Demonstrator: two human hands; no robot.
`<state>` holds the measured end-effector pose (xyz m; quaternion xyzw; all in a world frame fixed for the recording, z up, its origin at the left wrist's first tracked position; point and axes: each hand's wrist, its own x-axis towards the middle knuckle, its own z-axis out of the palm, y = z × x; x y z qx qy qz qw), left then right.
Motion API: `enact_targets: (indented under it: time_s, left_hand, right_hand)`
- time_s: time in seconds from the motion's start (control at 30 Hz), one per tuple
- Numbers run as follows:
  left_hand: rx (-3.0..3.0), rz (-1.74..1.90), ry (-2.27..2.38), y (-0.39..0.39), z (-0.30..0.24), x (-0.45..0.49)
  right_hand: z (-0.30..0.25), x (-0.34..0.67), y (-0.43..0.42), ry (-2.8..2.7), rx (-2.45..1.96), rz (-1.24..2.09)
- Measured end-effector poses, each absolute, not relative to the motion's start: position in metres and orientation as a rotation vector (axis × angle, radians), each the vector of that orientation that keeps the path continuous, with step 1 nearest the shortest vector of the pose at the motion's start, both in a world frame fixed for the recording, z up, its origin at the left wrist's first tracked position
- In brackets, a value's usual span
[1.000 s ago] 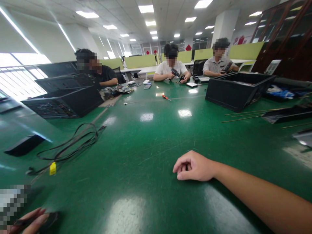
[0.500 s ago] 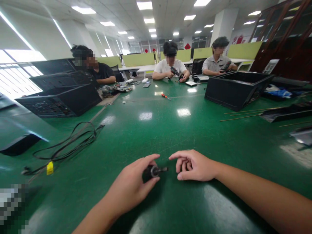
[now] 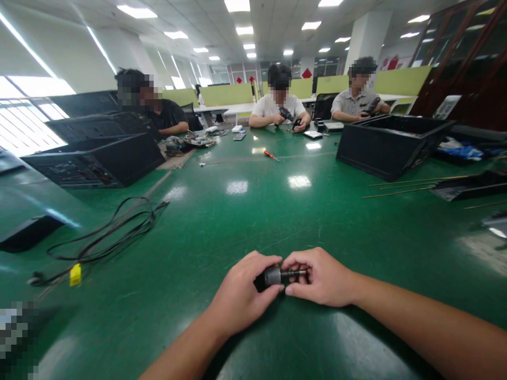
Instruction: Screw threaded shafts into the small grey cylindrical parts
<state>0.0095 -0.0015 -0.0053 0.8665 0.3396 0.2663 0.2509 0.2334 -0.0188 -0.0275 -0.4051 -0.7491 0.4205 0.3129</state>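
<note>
Tool (image 3: 272, 275) at lower centre of frame: left hand (image 3: 244, 285) has its fingers gripping the thick body; right hand (image 3: 327, 277) has fingers curled by the narrow shaft (image 3: 293, 273) (contact unclear). Probably rigid, weighty, smooth; best held by the body.

Bare forearms (image 3: 420, 311), tapering to bare wrists (image 3: 355, 287) — left hand (image 3: 242, 290), right hand (image 3: 322, 279), both bare

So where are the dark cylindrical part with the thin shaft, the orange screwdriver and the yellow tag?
Dark cylindrical part (image 3: 273, 275): head view, on its wide body.
Orange screwdriver (image 3: 270, 154): head view, on its handle.
Yellow tag (image 3: 75, 275): head view, on the middle of its face.
</note>
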Motion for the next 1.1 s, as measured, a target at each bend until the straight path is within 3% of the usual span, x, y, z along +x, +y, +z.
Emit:
enact_targets:
  time_s: [0.4,1.1]
  left_hand:
    - [2.298,0.753,0.992,-0.012,-0.005,0.011]
    - [2.339,0.867,0.937,-0.018,-0.006,0.011]
  right_hand:
    - [-0.024,0.233,-0.025,-2.175,-1.053,0.780]
    - [-0.019,0.234,-0.029,-2.209,-0.997,0.664]
